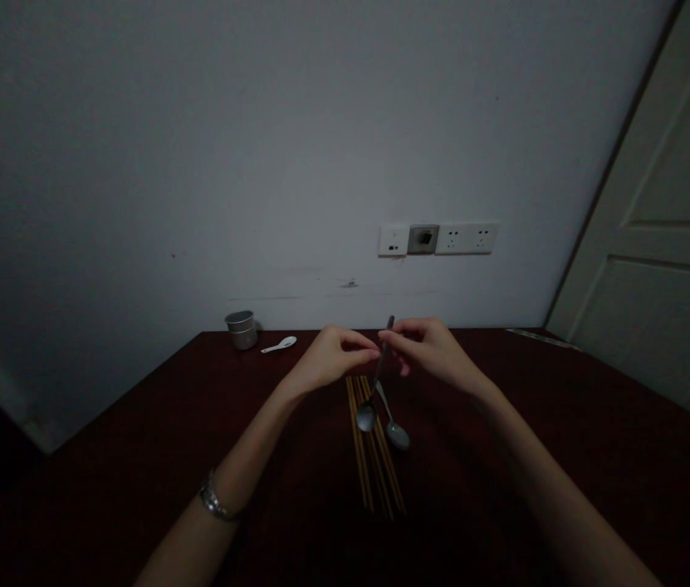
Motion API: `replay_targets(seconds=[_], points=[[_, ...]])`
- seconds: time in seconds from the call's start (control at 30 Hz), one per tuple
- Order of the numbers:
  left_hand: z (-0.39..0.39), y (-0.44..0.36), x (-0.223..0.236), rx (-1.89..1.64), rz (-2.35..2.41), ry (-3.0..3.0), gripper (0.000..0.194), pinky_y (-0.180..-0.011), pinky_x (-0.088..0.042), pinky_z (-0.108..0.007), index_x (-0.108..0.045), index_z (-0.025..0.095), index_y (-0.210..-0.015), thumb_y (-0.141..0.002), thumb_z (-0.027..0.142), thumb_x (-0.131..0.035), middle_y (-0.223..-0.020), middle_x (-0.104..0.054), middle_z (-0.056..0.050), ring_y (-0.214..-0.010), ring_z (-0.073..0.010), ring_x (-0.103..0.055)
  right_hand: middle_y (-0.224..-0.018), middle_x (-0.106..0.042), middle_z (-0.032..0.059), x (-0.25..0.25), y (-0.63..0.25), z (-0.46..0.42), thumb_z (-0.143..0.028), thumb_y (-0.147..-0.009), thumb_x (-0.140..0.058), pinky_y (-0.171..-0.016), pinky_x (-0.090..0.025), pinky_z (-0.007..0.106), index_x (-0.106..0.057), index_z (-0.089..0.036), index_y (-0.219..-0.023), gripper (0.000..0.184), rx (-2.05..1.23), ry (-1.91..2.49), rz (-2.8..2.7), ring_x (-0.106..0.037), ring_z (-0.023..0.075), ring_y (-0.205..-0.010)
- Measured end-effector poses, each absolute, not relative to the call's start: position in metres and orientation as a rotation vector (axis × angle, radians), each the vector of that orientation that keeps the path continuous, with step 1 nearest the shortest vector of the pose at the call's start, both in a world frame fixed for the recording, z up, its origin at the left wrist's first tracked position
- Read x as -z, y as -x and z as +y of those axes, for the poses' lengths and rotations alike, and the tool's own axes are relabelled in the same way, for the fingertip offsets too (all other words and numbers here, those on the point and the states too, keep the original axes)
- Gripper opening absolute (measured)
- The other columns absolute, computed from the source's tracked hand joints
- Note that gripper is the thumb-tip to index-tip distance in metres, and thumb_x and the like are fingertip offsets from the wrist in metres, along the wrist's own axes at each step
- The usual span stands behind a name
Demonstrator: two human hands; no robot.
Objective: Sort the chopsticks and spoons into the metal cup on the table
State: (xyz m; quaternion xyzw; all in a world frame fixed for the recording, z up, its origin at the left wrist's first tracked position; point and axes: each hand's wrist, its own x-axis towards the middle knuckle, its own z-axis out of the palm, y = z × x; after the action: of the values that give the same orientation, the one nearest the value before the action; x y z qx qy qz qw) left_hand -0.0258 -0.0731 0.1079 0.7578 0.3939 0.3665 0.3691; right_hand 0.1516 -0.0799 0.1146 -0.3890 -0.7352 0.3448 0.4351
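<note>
My right hand (429, 342) pinches the metal spoon (367, 417) by its handle, just below frame centre; I cannot tell whether the half-curled left hand (333, 357) grips too. The spoon's long axis is steep, bowl toward lower left.

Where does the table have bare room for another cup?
Left of the left forearm, nearer than the cup; also between the right forearm and door. Crowded: the middle, with chopsticks, two metal spoons, left hand and right hand.
</note>
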Motion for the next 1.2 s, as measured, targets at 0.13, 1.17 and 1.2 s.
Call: replay_targets(seconds=[0.13, 1.17, 1.2], points=[[-0.070, 0.023, -0.102, -0.918, 0.984, -1.868, 0.016, -0.055, -0.041, -0.022, -0.070, 0.014, -0.077, -0.067, 0.026, -0.063, -0.072, -0.067, -0.006, -0.062, -0.0116, -0.056, -0.048, -0.050, -0.0035, -0.113, -0.153, -0.075, -0.043, -0.071, -0.058, -0.036, -0.043, 0.017, -0.057, -0.013, -0.063, 0.031, -0.921, 0.957, -1.754, -0.047, 0.0059, -0.039], [-0.032, 0.021, -0.051, -1.012, 1.040, -1.686, 0.038, -0.036, -0.029, -0.017, -0.067, 0.009, -0.078, -0.072, 0.045, -0.056, -0.072, -0.066, -0.008, -0.046, -0.0063, -0.043, -0.061, -0.064, 0.0034, -0.054, -0.178, -0.013, -0.027, -0.060, -0.072, -0.037, -0.044, 0.014, -0.066, -0.012, -0.072, 0.020, -1.091, 1.119, -1.179, -0.057, 0.0088, -0.050], [-0.027, 0.023, -0.048, -1.017, 1.052, -1.674, 0.038, -0.036, -0.029, -0.016, -0.067, 0.009, -0.078, -0.072, 0.044, -0.056, -0.072, -0.066, -0.009, -0.046, -0.0061, -0.043, -0.060, -0.064, 0.0035, -0.047, -0.183, -0.008, -0.026, -0.061, -0.072, -0.037, -0.044, 0.014, -0.066, -0.012, -0.072, 0.019, -1.103, 1.141, -1.160, -0.057, 0.0083, -0.049]])
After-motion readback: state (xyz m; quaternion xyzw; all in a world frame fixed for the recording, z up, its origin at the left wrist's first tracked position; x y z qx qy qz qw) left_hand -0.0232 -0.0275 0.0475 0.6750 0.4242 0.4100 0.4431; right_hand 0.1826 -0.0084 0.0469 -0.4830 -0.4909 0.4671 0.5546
